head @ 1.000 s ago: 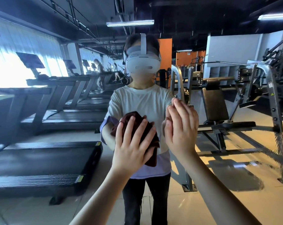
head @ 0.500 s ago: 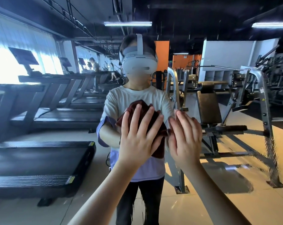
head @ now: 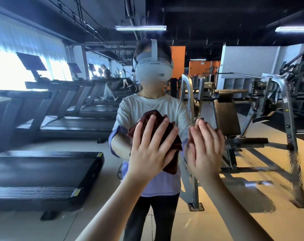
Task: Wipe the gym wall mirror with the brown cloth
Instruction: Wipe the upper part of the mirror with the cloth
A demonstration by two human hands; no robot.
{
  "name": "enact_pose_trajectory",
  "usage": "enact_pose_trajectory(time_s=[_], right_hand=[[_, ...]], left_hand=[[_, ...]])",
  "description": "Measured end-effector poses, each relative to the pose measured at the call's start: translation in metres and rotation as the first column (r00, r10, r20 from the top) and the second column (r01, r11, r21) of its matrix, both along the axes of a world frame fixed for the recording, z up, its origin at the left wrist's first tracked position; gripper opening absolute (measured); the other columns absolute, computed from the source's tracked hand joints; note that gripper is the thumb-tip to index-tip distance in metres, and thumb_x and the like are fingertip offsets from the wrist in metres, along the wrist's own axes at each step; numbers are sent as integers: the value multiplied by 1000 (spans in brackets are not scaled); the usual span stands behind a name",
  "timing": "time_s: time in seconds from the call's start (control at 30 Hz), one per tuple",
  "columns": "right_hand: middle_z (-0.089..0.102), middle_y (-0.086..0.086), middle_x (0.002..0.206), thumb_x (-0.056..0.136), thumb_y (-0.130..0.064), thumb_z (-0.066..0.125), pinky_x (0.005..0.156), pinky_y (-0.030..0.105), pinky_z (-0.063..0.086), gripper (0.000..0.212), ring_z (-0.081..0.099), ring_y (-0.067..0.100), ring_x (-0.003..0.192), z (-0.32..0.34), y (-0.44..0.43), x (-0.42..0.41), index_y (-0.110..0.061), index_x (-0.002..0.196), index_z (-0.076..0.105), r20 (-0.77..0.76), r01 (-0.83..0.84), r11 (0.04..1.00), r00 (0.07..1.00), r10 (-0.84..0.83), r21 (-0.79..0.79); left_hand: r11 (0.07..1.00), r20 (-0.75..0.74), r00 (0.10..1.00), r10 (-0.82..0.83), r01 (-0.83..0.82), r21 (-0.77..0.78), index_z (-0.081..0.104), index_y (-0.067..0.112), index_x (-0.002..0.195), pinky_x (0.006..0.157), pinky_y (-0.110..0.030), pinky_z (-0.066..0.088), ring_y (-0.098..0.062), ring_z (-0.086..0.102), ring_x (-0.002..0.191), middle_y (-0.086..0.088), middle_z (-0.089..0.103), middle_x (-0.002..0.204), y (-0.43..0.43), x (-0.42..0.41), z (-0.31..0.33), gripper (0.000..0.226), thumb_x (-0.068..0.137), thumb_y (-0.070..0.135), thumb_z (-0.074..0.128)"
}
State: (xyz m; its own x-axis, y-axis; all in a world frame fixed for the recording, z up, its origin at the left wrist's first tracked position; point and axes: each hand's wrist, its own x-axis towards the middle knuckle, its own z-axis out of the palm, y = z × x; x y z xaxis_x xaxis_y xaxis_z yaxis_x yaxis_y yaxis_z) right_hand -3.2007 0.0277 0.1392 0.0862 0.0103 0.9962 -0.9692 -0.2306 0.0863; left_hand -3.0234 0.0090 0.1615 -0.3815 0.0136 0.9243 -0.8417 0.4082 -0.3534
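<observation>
Fingers (head: 152,129) of left hand (head: 147,153) press upright brown cloth (head: 172,165) against mirror (head: 43,171).

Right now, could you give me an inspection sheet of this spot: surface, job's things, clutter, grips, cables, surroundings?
Surface: gym wall mirror, upright, fills the view; smears too faint to judge.
Job's things: brown cloth, bunched, pressed against the mirror.
Clutter: nothing seen.
Grips: left hand presses the cloth with straight, spread fingers; right hand lies flat against the mirror beside it, holding nothing.
Cables: dark cable looped on the floor, seen in reflection.
Surroundings: reflected treadmills, weight machine, strip lights.
</observation>
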Motion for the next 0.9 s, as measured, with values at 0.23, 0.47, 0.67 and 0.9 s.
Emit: enact_pose_trajectory(time_s=[0.23, 0.47, 0.67, 0.9], right_hand=[[42, 10, 147, 105, -20, 35, 114, 52, 28, 36, 40, 28, 136, -1, -1, -2, -10, 136, 49, -9, -34, 999, 999, 34, 15], [44, 9, 146, 101, -18, 39, 116, 48, 27, 37, 41, 26, 136, -3, -4, -2, -11, 135, 51, 3, -30, 1000, 1000, 30, -9], [43, 9, 148, 103, -19, 37, 116, 49, 27, 37, 41, 26, 137, -6, -4, -5, -10, 136, 50, -10, -36, 999, 999, 37, 10], [45, 7, 147, 103, -20, 36, 116, 48, 29, 37, 40, 24, 139, -6, -5, -4, -11, 136, 51, 16, -61, 998, 998, 61, 15]], left_hand=[[994, -150, 983, 102, -95, 50, 48, 17, 136, 116, -57, 21, -45, 37, 133, -15, 41, 143, 6, 2, -32, 49, 95, 42, 52], [997, -326, 942, 83, -81, 20, 47, 16, 139, 114, -58, 24, -46, 37, 136, -19, 52, 143, 1, -18, 35, 46, 102, 41, 43], [996, -39, 996, 83, -83, -9, 48, 18, 138, 118, -54, 19, -44, 37, 135, -13, 41, 145, 5, -13, -4, 48, 98, 44, 45], [996, -198, 978, 63, -75, -54, 48, 15, 139, 114, -58, 25, -45, 37, 136, -19, 52, 142, -3, -14, 56, 50, 101, 46, 41]])
